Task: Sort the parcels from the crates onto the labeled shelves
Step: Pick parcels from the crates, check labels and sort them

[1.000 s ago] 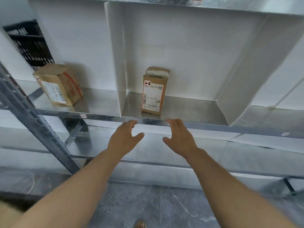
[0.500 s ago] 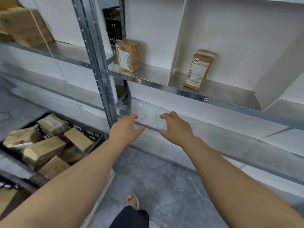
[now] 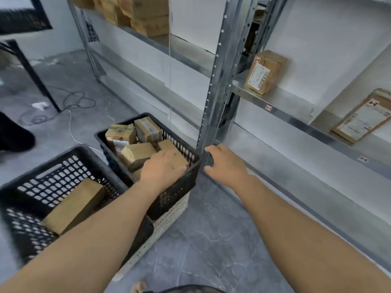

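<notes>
A black crate (image 3: 191, 178) on the floor holds several brown cardboard parcels (image 3: 137, 152). My left hand (image 3: 163, 168) hangs over its near right corner, fingers relaxed above a parcel, holding nothing that I can see. My right hand (image 3: 226, 164) is open in the air beside the crate, in front of the shelf's metal upright (image 3: 220, 81). On the shelf at right stand a parcel (image 3: 263, 71) marked 2-1 and a flatter parcel (image 3: 361, 116) marked 2-2.
A second black crate (image 3: 48, 166) at lower left holds one parcel (image 3: 74, 206). A white crate (image 3: 169, 220) sits under the first. More parcels (image 3: 135, 11) are stacked on the upper left shelf. A cable (image 3: 72, 102) and a dark table leg (image 3: 31, 72) lie at left.
My view has swung left and down from the shelf to the crates. Both hands dropped away from the shelf edge; the left one now hovers over the crate's parcels.
</notes>
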{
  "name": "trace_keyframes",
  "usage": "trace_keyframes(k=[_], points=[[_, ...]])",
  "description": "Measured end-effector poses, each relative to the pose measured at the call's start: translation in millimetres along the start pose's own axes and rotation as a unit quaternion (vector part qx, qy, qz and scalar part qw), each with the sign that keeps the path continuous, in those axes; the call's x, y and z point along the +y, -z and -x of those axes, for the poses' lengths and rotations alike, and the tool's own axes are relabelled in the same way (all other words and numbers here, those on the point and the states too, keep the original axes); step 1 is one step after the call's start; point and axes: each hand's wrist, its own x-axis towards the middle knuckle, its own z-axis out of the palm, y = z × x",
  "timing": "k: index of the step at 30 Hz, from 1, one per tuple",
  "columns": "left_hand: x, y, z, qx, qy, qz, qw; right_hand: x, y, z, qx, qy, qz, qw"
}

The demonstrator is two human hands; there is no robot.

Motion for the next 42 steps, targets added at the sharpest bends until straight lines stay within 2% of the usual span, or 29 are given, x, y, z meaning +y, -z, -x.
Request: trace_keyframes(k=[10, 15, 18, 25, 31, 36, 42], points=[[-161.6, 57.3, 33.1, 0.015, 0.131, 0.008, 0.991, -162.9, -60.1, -71.9, -0.068, 0.118, 0.031, 0.990], [-253.4, 52.4, 42.2, -0.008, 0.213, 0.043, 0.976, -226.5, -89.5, -90.4, -0.116, 0.157, 0.034, 0.980], [-272.0, 66.7, 59.8, 0.015, 0.269, 0.066, 0.961, -254.5, -107.5, -99.6, -0.138, 0.184, 0.038, 0.972], [-312.8, 44.2, 81.2, 0.029, 0.379, 0.103, 0.919, -281.7, -160.3, -131.1, -0.207, 0.236, 0.050, 0.948], [-356.8, 8.0, 77.4, 0.032, 0.463, 0.116, 0.878, -291.0, -234.7, -176.7, -0.266, 0.262, 0.047, 0.926], [-401.4, -35.1, 61.0, 0.018, 0.512, 0.129, 0.849, -300.0, -302.8, -209.2, -0.306, 0.263, 0.057, 0.913], [-456.4, -88.5, 29.6, 0.033, 0.545, 0.178, 0.819, -318.2, -375.8, -248.1, -0.308, 0.244, 0.076, 0.916]])
